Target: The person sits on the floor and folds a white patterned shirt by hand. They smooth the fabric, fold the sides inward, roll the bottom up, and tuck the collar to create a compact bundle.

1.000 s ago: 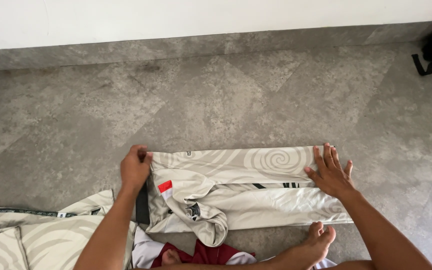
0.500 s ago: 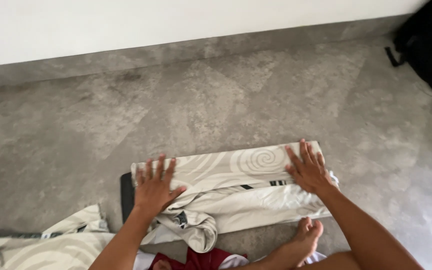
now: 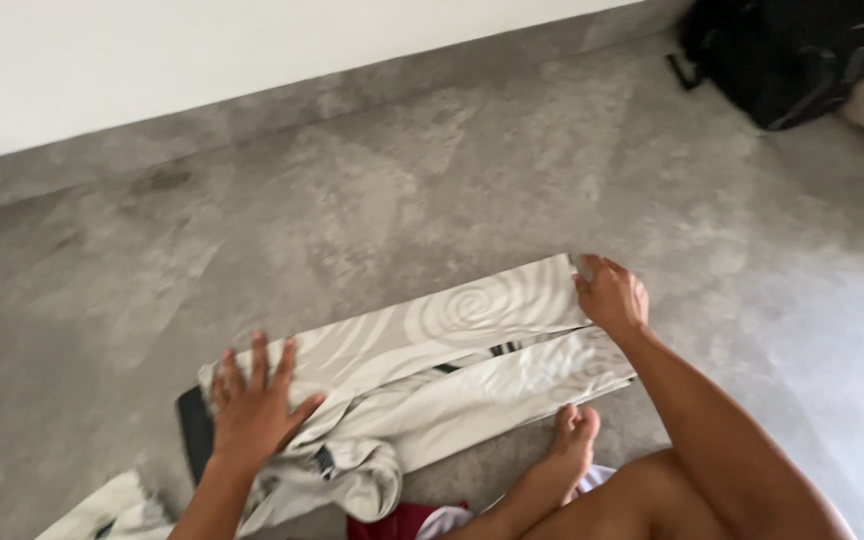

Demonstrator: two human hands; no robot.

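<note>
A cream cloth with grey swirl patterns (image 3: 432,350) lies folded into a long strip on the grey floor. My left hand (image 3: 255,405) rests flat on its left end, fingers spread. My right hand (image 3: 612,295) pinches the far right corner of the strip, fingers curled around the edge. A bunched part of the cloth (image 3: 352,475) hangs toward me below the left hand. A dark band (image 3: 192,435) shows at the strip's left end.
My bare foot (image 3: 572,450) and leg lie just in front of the cloth. A red garment (image 3: 397,522) sits at the bottom edge. More patterned cloth (image 3: 112,510) lies at the bottom left. A black bag (image 3: 782,55) stands at the top right by the white wall.
My left hand went from gripping the left end to lying flat on it. My right hand went from flat on the right end to gripping the corner. The view swung left.
</note>
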